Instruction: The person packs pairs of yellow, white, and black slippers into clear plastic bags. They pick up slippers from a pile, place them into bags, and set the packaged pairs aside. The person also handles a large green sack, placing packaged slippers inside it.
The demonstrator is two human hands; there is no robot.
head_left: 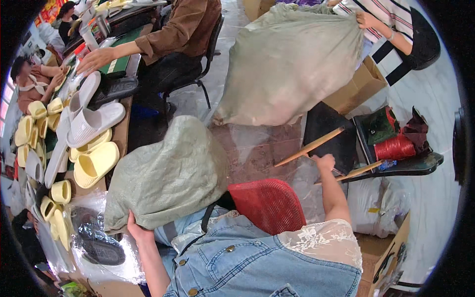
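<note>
My left hand (140,227) grips the lower edge of a grey-green woven sack (170,173), which bulges up beside my lap. The fingers are partly hidden under the cloth. Out to the right, my right hand (324,162) is closed at a black chair (330,129) with wooden armrests, between a near armrest (354,172) and a far armrest (311,146). Its fingertips are partly hidden. Left of the sack, yellow slippers (97,165) and light grey slippers (95,123) lie piled on a table.
Ahead, a person in a striped top (396,20) holds a large woven sack (292,69) next to a cardboard box (357,85). Another person in a brown sleeve (180,29) sits at the table. Red cord (394,148) rests on a black seat at right. A red mesh chair back (269,205) is beside me.
</note>
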